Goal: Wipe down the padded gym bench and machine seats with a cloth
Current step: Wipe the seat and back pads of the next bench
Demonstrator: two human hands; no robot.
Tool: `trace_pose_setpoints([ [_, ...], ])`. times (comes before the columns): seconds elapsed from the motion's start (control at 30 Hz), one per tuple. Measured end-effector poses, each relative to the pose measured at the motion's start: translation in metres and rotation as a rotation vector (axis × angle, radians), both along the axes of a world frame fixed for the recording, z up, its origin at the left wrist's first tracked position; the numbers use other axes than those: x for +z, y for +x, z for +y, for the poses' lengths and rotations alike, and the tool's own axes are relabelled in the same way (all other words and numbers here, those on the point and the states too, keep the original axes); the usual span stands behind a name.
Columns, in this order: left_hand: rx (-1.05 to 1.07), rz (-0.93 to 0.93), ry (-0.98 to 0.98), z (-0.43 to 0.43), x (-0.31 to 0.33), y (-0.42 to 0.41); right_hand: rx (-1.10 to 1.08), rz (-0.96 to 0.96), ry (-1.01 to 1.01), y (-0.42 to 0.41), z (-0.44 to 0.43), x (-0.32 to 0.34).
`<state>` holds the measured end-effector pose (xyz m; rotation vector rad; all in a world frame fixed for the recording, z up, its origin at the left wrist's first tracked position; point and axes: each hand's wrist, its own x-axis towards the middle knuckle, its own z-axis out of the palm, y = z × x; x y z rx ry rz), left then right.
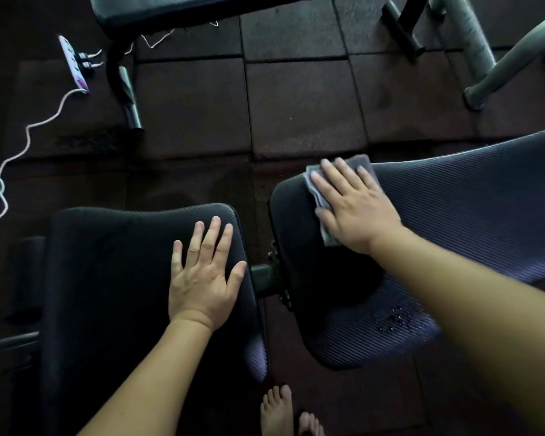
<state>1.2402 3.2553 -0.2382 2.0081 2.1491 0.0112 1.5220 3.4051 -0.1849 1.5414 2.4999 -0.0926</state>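
The long ribbed bench pad [469, 215] lies under the right hand [356, 209], the darker seat pad [107, 262] under the left hand [203, 278], which rests flat and holds nothing. Pushed further, the grey cloth [361, 162] could slide off the pad's far edge, leaving the droplets [397, 319] behind the right wrist unwiped. The cloth sits pinned beneath the right hand's straight fingers.

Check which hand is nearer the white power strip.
Left. The left hand rests flat on the left pad, with the power strip up-left of it on the floor; the right hand presses the cloth on the right pad, farther away.
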Motion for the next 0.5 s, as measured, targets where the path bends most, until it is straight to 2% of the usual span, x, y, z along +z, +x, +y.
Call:
trace_pose_setpoints([
  [0.07,0.003,0.003,0.002,0.001,-0.001,0.001,-0.117,0.017,-0.005,-0.034,0.013,-0.006],
  [0.13,0.002,0.009,0.017,0.0,-0.001,0.001,-0.131,0.047,-0.027,-0.058,0.004,-0.009],
  [0.3,0.002,0.014,0.0,0.0,0.001,0.001,0.272,0.044,-0.064,-0.04,-0.081,-0.016],
  [0.37,-0.007,0.003,-0.048,0.001,0.006,-0.001,0.351,0.013,-0.104,-0.011,-0.07,-0.011],
  [0.43,-0.016,-0.009,-0.089,-0.003,0.011,-0.002,0.273,0.015,-0.045,0.002,-0.033,-0.005],
  [0.5,-0.009,-0.013,-0.095,-0.018,0.016,-0.003,0.078,0.013,-0.039,-0.007,0.0,0.002],
])
